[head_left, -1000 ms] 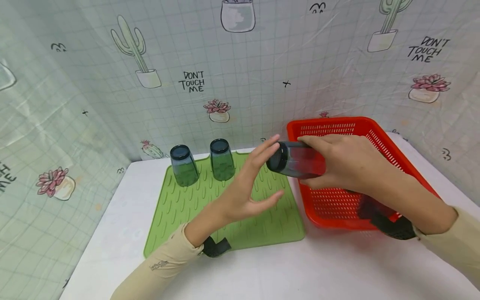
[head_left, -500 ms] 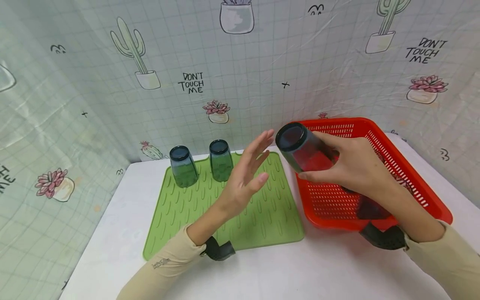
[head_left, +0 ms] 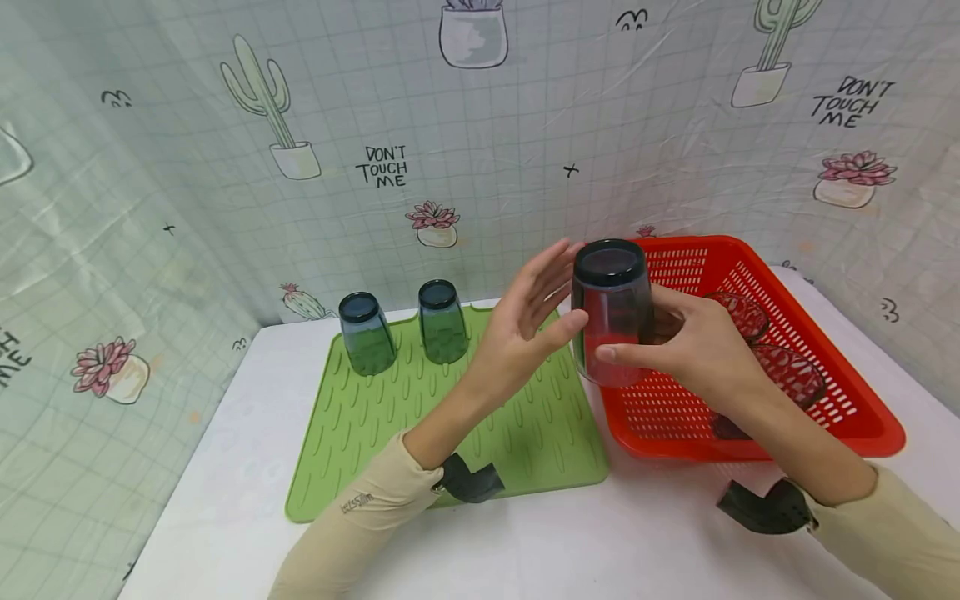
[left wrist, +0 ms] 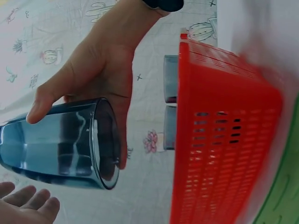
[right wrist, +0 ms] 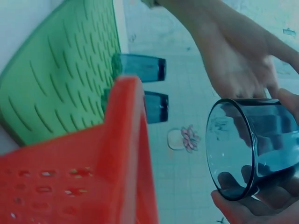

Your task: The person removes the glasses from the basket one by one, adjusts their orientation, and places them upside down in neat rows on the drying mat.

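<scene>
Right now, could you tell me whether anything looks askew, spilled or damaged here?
Nothing stands out. Two glasses stand mouth-down on the green mat, the right hand grips another glass, and more lie in the red basket.

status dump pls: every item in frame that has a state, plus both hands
Held glass: upside down, in the air over the basket's left edge.
Right hand: grips the held glass.
Left hand: fingers straight, beside the held glass; contact unclear.
Two glasses: upside down on the mat's far edge.
Mat: flat on the table.
Basket: holds at least two more glasses lying on their sides.
</scene>
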A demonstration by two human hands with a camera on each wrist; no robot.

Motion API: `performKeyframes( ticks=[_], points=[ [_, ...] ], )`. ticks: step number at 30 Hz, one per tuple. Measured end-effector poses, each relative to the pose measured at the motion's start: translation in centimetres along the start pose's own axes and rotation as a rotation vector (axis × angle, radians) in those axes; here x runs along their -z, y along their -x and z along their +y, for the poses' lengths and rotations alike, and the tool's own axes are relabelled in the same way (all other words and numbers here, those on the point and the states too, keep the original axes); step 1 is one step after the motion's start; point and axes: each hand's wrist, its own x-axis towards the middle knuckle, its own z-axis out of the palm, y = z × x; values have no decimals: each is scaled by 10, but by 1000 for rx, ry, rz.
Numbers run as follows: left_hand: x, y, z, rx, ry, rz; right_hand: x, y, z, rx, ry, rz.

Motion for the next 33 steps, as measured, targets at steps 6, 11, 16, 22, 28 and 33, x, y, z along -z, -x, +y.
performKeyframes(
  ticks=[6, 11, 16, 22, 28, 33],
  points=[
    [-5, -11, 3, 32, -22, 15, -4, 2, 0, -37, -48, -17],
    [-6, -15, 4, 60, -33, 18, -7, 2, 0, -56, -75, -32],
    [-9, -19, 8, 67, -23, 17, -8, 2, 2, -66, -82, -42],
    [-13, -21, 9, 63, -45, 26, -11, 2, 3, -73, -105, -55],
    [-14, -21, 8, 72, -79, 52, -12, 2, 4, -83, -108, -59],
    [-12, -18, 7, 100, -68, 50, -14, 2, 5, -79, -104, -64]
  ],
)
